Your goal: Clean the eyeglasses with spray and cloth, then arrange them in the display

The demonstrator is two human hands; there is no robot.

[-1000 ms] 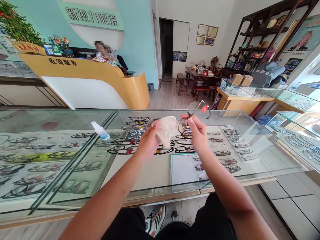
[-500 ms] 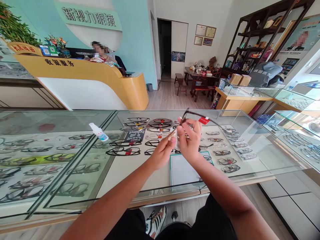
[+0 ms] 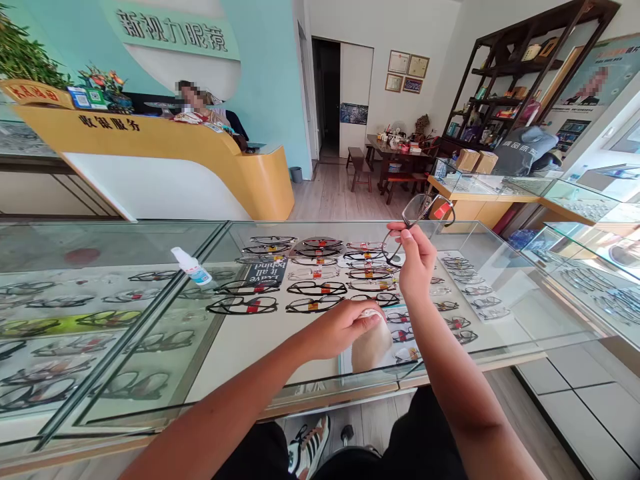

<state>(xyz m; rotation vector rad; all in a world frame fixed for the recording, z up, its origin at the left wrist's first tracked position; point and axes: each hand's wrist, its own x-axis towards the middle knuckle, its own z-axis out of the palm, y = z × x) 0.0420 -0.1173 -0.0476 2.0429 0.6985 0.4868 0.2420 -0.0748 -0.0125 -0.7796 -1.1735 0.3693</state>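
My right hand is raised over the glass counter and pinches a pair of dark-rimmed eyeglasses with a red tag. The glasses are tilted, one lens above my fingers and the other to their left. Lower and to the left, my left hand is closed on a pale beige cloth that hangs toward the counter front. A white spray bottle with a blue label stands on the counter top, left of both hands. Rows of eyeglasses lie beneath the glass.
The glass display counter spans the front, its front edge close to my legs. Beyond it is a yellow and white reception desk with a person seated behind. More glass cases stand at the right.
My hands have moved apart. The right one has gone up and to the right with the eyeglasses, and the left one has dropped lower with the cloth, which now hangs loose.
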